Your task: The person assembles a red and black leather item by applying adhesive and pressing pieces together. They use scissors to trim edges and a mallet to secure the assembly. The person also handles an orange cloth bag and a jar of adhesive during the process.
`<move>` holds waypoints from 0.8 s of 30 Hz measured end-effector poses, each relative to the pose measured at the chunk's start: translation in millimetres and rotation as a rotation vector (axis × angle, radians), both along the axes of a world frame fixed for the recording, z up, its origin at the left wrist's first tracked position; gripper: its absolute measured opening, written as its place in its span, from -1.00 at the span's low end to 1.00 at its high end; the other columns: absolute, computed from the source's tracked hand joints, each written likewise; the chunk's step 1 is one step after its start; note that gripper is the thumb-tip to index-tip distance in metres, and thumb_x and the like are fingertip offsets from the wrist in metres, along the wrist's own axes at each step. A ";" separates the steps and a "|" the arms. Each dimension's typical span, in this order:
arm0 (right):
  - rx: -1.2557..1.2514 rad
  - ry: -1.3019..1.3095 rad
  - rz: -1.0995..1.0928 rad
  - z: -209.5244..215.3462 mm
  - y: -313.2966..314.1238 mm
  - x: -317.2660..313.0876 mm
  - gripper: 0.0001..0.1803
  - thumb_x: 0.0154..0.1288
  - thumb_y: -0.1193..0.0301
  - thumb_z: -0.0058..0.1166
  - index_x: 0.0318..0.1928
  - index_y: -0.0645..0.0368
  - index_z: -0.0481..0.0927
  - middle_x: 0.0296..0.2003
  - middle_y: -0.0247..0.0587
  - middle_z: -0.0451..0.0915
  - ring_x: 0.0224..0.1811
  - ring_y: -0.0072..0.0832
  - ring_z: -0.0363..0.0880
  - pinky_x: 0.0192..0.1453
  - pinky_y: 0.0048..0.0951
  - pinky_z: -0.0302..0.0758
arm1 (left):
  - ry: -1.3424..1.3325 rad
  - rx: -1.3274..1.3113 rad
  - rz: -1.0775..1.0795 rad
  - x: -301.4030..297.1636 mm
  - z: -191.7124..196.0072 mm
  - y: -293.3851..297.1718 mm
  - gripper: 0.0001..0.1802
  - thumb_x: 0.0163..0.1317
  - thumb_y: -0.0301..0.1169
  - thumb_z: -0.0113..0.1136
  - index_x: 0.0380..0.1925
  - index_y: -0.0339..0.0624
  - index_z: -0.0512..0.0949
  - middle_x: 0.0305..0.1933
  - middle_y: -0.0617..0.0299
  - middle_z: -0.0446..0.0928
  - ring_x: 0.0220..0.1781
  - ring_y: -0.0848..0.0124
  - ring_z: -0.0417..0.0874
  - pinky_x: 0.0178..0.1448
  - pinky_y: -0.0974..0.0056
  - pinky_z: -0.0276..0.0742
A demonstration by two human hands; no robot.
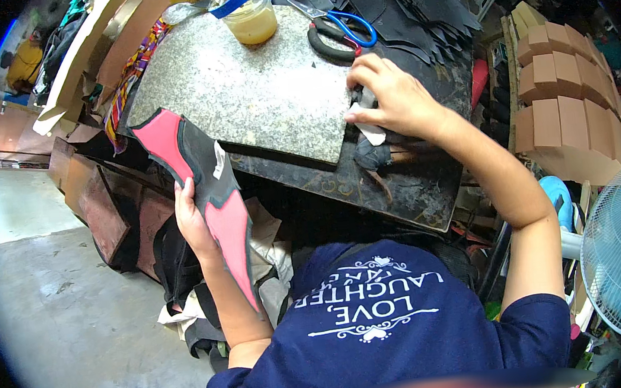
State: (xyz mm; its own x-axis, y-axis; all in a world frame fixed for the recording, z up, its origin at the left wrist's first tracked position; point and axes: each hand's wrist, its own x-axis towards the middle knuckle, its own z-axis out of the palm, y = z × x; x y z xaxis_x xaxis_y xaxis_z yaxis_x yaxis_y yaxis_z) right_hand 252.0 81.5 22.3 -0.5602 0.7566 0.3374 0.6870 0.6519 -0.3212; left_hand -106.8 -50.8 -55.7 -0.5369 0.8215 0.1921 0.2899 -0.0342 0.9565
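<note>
Holding a pink and black cut piece [205, 182] upright in my left hand [192, 224], fingers closed on its edge; my right hand [391, 100] pinches what seems a white rag [372, 132] beside the stone slab [255, 87]; glue jar [252, 18] open, no glue visibly applied yet.

A jar [252, 21] of yellowish paste stands at the far edge of the speckled stone slab [240, 88] — blue-handled scissors [343, 30] lie beside it, stacked cardboard boxes [566, 87] and a white fan [619, 254] off right.
</note>
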 end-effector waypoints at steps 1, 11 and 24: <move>0.027 0.014 0.045 -5.0 -8.9 5.7 -0.67 0.24 0.15 0.28 -0.13 0.07 0.60 -0.06 -0.16 0.53 0.04 -0.17 0.54 0.12 -0.24 0.51 | -0.453 0.031 -0.067 -0.1 -4.6 5.3 -0.77 0.51 -0.38 -0.04 0.02 -0.23 0.51 -0.27 0.17 0.60 -0.42 0.49 0.56 -0.35 0.39 0.51; -0.239 0.198 -0.049 7.5 40.2 52.2 -0.80 0.08 0.66 0.14 -0.24 0.23 0.59 -0.37 -0.11 0.64 -0.29 -0.38 0.66 -0.14 -0.39 0.58 | -0.914 0.111 -0.181 18.7 2.4 34.2 -0.84 0.54 -0.35 -0.10 -0.17 -0.12 0.46 -0.58 0.27 0.50 -0.80 0.54 0.34 -0.73 0.44 0.27; -0.419 -0.360 0.213 39.7 -40.2 40.6 -0.36 0.00 -0.02 0.43 -0.01 0.13 0.57 -0.17 -0.09 0.63 -0.06 -0.11 0.62 0.02 -0.16 0.56 | -0.932 0.120 -0.173 3.1 13.6 6.3 -0.84 0.52 -0.35 -0.05 -0.05 -0.11 0.48 -0.37 0.24 0.58 -0.72 0.54 0.34 -0.67 0.43 0.28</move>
